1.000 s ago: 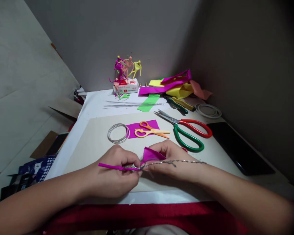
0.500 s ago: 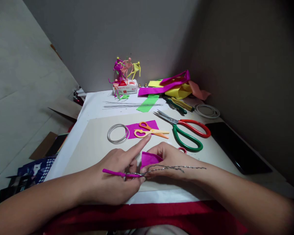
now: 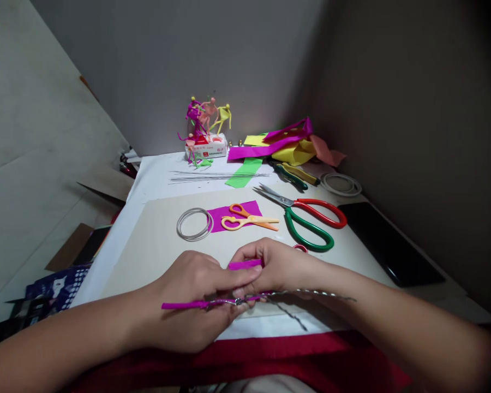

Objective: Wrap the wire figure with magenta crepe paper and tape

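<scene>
Two hands meet over the middle of the surface's near edge, where a twisted wire frame point(image 3: 238, 301) is held just above a pale board point(image 3: 147, 240). The left hand point(image 3: 202, 297) is nearly closed, its fingers drawn in about the frame's joint and one finger reaching across to the right hand point(image 3: 272, 267). The right hand is curled, thumb and fingers pinched around a magenta strip point(image 3: 245, 264); whether it also grips the wire I cannot tell.

The frame looks very light, springy and stiff enough to hold a bend; its wrapped magenta end point(image 3: 184, 305) should be softer to the touch. The joint seems the best place to take hold, since the bare twisted legs could flex or prick. The strip appears thin and limp, easily creased, so a flat pinch near its edge would suit it.

Small scissors point(image 3: 249, 219) and a wire coil point(image 3: 178, 225) lie mid-board, with large shears point(image 3: 287, 202) to their right. A black slab point(image 3: 388, 245) lies along the surface's right edge. Near the far edge, little figures point(image 3: 207, 117) stand on a small box point(image 3: 213, 148), left of heaped coloured strips point(image 3: 292, 153). A plain grey wall point(image 3: 213, 54) rises behind, dim towards the right.
</scene>
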`<move>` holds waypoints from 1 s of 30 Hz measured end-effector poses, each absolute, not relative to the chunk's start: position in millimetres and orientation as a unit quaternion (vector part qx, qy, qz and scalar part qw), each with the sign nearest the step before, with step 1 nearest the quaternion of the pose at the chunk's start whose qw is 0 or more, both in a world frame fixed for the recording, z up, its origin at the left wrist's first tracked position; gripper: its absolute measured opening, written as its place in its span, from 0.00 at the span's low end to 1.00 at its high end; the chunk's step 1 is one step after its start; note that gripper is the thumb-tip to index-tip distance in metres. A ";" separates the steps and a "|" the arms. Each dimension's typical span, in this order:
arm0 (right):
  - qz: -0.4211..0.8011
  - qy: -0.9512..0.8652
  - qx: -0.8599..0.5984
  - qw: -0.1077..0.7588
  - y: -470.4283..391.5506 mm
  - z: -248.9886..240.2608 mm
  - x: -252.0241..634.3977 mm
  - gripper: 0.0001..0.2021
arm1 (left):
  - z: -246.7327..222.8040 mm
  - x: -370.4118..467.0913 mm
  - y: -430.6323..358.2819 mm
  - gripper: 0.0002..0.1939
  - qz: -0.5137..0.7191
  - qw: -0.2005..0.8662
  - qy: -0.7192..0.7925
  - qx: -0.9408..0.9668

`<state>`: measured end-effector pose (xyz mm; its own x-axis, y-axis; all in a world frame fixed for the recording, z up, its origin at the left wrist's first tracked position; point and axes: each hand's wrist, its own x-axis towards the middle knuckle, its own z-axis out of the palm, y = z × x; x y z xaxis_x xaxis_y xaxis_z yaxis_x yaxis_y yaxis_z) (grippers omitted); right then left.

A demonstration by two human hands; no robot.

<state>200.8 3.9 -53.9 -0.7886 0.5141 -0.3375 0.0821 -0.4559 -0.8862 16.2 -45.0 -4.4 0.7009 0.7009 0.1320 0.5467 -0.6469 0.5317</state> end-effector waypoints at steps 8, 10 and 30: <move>0.815 -0.481 -0.306 0.105 1.4 -44.6 197.8 0.16 | -1.1 16.9 -44.3 0.16 0.147 0.262 0.340 0.891; 0.817 -0.478 -0.300 0.117 2.8 -43.5 198.7 0.14 | 2.0 17.4 -44.1 0.13 0.129 0.330 0.387 0.851; 0.662 -0.575 -0.273 0.395 6.0 -33.1 211.6 0.11 | 1.1 5.9 -23.5 0.21 0.345 0.604 0.495 0.521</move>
<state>211.6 6.0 -33.1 -0.5386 0.8375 0.0927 -0.2085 -0.0259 -0.9777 5.9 -23.5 1.1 0.2716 0.9321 -0.2395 0.0997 0.2203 0.9703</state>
